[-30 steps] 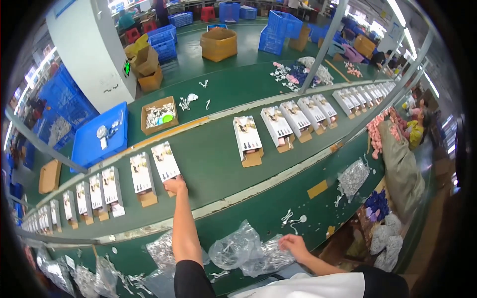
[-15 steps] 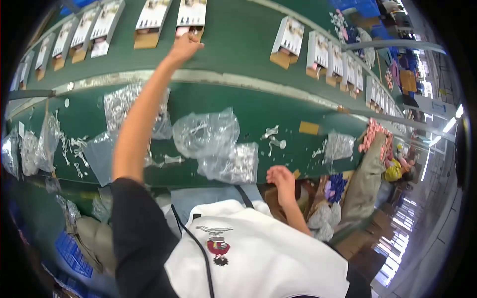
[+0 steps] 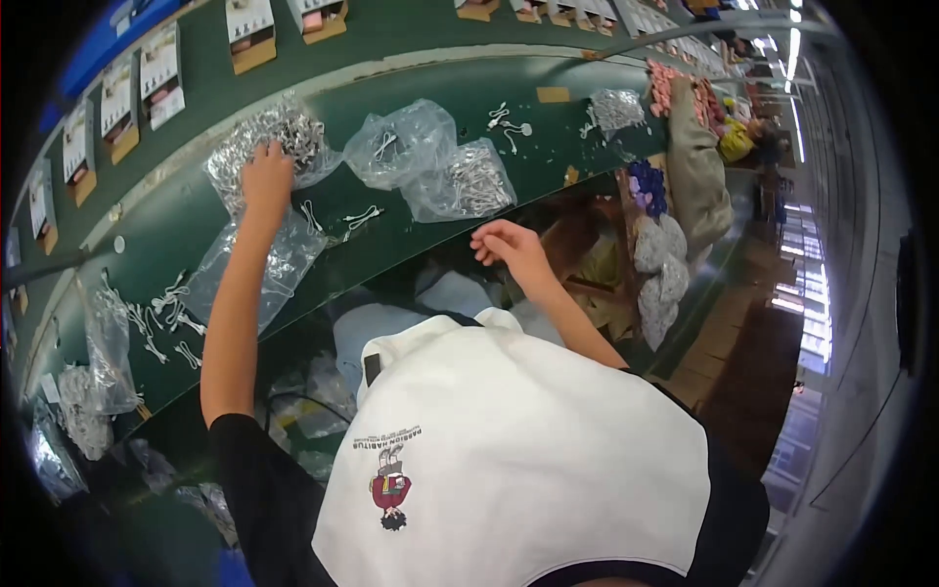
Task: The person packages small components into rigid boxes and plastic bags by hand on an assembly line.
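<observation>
My left hand [image 3: 266, 178] touches a clear, crinkled plastic bag of white cables [image 3: 301, 132] on the long green table [image 3: 562, 139]; whether it grips, I cannot tell; my right hand [image 3: 509, 248], loosely curled and empty, hangs near the table's edge

Green table [image 3: 562, 132], bright windows [image 3: 815, 323], glowing tube light [image 3: 794, 47].

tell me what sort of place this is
Probably a factory packing line: boxes with open flaps lie in a row, and plastic bags of white cables lie on a long green worktop.
</observation>
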The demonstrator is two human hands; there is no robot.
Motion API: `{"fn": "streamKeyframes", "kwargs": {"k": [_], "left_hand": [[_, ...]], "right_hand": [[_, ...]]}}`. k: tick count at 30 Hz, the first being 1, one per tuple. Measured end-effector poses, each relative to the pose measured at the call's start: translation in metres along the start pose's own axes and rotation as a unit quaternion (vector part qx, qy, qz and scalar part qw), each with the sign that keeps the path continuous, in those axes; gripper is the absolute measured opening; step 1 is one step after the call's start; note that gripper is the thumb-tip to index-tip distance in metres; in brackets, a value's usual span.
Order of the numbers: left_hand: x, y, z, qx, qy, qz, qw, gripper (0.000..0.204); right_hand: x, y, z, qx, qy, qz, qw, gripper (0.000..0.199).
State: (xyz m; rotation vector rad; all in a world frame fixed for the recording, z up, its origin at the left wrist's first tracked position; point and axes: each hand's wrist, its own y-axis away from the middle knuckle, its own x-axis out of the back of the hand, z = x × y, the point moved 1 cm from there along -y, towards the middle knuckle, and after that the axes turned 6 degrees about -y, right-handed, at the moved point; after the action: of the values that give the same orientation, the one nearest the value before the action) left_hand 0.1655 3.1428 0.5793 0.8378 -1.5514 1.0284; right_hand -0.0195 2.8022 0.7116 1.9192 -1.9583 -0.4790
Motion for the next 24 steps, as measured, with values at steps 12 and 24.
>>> {"fn": "streamKeyframes", "kwargs": {"k": [12,24], "left_hand": [[0.010,0.009,-0.061,0.007,0.097,-0.097,0.990,0.013],[0.038,0.013,-0.071,0.031,0.231,-0.013,0.972,0.013]], "right_hand": [[-0.159,-0.090,-0.009,0.258,0.178,-0.014,0.949,0.011],[-0.238,-0.211,0.030,0.275,0.537,0.149,0.783,0.017]]}}
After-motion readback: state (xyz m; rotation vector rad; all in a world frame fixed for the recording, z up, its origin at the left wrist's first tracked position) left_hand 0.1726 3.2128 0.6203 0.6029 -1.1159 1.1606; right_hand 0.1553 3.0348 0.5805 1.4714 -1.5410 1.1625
